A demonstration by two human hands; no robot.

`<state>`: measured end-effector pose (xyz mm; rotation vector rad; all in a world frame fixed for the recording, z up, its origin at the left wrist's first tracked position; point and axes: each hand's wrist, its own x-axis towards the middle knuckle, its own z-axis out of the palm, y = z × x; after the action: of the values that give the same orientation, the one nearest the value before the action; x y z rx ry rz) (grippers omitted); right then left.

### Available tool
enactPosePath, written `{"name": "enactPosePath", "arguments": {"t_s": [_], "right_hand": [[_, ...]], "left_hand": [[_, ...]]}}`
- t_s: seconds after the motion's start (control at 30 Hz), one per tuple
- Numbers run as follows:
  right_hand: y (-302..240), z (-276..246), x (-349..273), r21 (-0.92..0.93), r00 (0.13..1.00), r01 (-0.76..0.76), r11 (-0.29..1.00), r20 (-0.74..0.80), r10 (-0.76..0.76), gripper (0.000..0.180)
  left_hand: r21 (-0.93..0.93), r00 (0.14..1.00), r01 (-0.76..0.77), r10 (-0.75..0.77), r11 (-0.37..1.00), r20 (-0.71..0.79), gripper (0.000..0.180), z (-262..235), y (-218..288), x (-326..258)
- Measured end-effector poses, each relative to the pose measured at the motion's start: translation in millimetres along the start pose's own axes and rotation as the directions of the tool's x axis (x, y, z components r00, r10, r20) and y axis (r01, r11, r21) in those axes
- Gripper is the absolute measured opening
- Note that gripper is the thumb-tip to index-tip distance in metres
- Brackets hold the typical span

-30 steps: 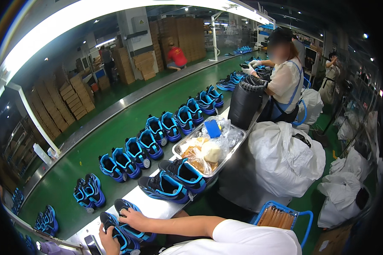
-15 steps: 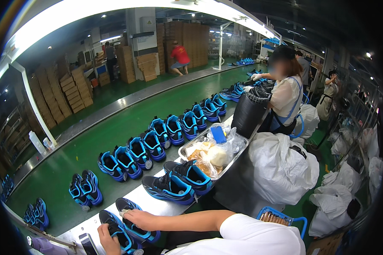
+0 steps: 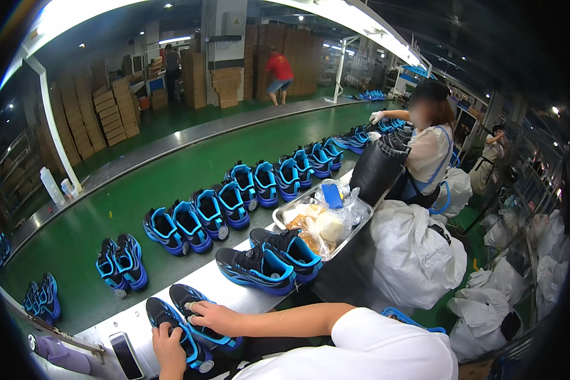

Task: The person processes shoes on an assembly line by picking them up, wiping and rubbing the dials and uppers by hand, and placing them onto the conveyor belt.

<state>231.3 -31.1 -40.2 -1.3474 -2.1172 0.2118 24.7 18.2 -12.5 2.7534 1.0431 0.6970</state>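
Observation:
A pair of black-and-blue sneakers lies on the white metal bench at the lower left, toes pointing away from me. My left hand point(image 3: 169, 350) curls its fingers over the upper of the left sneaker point(image 3: 161, 310), near the laces. Across the right sneaker point(image 3: 185, 295) reaches my right hand point(image 3: 216, 318), fingers bent onto its upper; something pale shows at the fingertips, too small to name. Part of each shoe is hidden under my hands. Just beyond my right arm stands another pair of sneakers point(image 3: 256, 267) on the bench.
A metal tray point(image 3: 326, 254) holds plastic bags and a blue item. Sneakers point(image 3: 207, 213) line the green belt point(image 3: 133, 206). Beside my left hand lies a phone point(image 3: 126, 356), with a purple bottle point(image 3: 60, 353) farther left. A gloved co-worker point(image 3: 432, 142) stands at right near white sacks point(image 3: 415, 250).
My view has shifted a little. Both hands stay on the pair of sneakers, the left one's fingers now closer over the laces. The distant person in red has risen from a crouch.

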Motion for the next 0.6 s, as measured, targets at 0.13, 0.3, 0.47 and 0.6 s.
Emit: {"name": "enactPosePath", "arguments": {"t_s": [0.13,0.3,0.47,0.6], "right_hand": [[5,2,2,-0.042,0.996,-0.011,0.999,0.085,0.014,0.027],[-11,-32,8,-0.106,0.975,-0.017,0.994,0.219,0.04,0.035],[0,-53,27,0.358,0.956,-0.219,0.908,0.266,0.125,0.026],[19,-58,27,0.309,0.942,-0.195,0.931,0.324,0.09,0.023]], "left_hand": [[-0.027,0.996,-0.045,0.047,0.999,0.076,0.033,-1,-4,3],[-0.03,0.977,-0.071,0.075,0.997,0.198,0.039,-4,-7,3],[-0.364,0.974,0.219,-0.179,0.905,0.139,0.032,-16,-3,13],[-0.219,0.984,0.174,-0.158,0.96,0.088,0.017,-10,-2,23]]}}
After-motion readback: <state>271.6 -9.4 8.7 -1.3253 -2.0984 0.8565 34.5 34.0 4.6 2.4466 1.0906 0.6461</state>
